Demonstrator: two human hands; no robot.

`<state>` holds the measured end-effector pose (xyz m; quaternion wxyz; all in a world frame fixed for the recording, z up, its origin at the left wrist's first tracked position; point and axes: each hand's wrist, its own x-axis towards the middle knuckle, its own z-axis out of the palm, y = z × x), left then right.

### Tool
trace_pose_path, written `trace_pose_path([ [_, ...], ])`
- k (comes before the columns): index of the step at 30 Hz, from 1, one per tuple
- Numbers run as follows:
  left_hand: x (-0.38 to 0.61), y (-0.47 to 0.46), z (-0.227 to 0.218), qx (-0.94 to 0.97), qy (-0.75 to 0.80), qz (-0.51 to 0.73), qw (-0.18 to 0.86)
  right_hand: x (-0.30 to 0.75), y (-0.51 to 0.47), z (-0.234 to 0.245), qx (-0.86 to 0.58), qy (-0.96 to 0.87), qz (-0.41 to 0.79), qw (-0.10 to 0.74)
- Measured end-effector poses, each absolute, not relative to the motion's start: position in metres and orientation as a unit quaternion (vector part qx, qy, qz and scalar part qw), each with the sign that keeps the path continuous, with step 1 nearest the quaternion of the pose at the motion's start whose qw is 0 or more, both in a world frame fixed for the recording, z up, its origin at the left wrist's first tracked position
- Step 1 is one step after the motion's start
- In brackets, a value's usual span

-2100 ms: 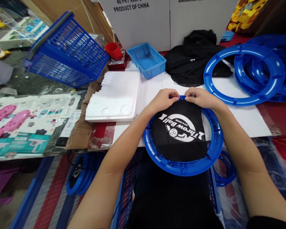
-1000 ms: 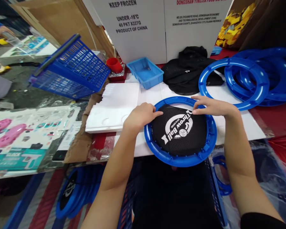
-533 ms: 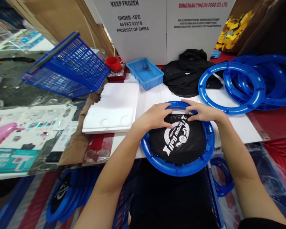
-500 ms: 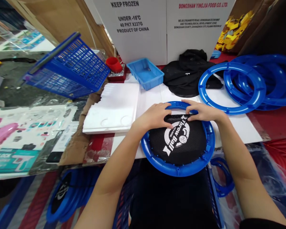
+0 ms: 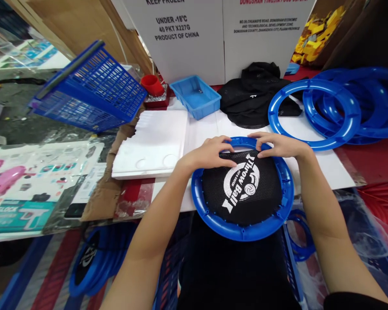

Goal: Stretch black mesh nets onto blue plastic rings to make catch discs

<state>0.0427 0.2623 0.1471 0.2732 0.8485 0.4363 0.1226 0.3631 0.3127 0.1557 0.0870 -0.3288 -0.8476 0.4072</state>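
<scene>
A round blue plastic ring [image 5: 242, 234] lies before me at the near edge of the white work surface, partly overhanging it. Inside it is a black mesh disc [image 5: 213, 189] printed with a white "Throw Ball" logo. Along the near and side rim the mesh meets the ring; at the far side a gap shows between them. My left hand [image 5: 211, 153] is closed on the mesh's far-left edge, fingers curled over the rim. At the far right, my right hand [image 5: 280, 145] pinches the mesh edge, its fingers bent over the ring.
Loose blue rings [image 5: 352, 112] are piled at right, beside black mesh pieces [image 5: 248, 94]. A light-blue tray [image 5: 195, 97], a red cup [image 5: 152, 86] and a white foam slab [image 5: 151, 142] lie ahead and left. A blue basket [image 5: 93, 86] leans at left. Finished-looking discs [image 5: 90, 258] hang below.
The mesh's far edge has been drawn slightly toward the far rim, and the gap there looks narrower. My right hand has shifted slightly right, with fingers more curled. The view has tilted slightly.
</scene>
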Motion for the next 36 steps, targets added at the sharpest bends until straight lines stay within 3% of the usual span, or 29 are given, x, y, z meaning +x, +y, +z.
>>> trace_pose_path([
  [5, 0.057, 0.255, 0.145, 0.86, 0.447, 0.077, 0.234, 0.36, 0.311, 0.156, -0.317, -0.845, 0.426, 0.054],
  [13, 0.042, 0.27, 0.143, 0.781, 0.459, 0.26, 0.336, 0.367, 0.315, 0.155, -0.335, -0.843, 0.414, 0.078],
  [27, 0.031, 0.277, 0.141, 0.75, 0.498, 0.254, 0.353, 0.369, 0.317, 0.148, -0.381, -0.818, 0.397, 0.168],
  [36, 0.023, 0.283, 0.139, 0.764, 0.477, 0.268, 0.341, 0.374, 0.323, 0.14, -0.375, -0.823, 0.389, 0.176],
])
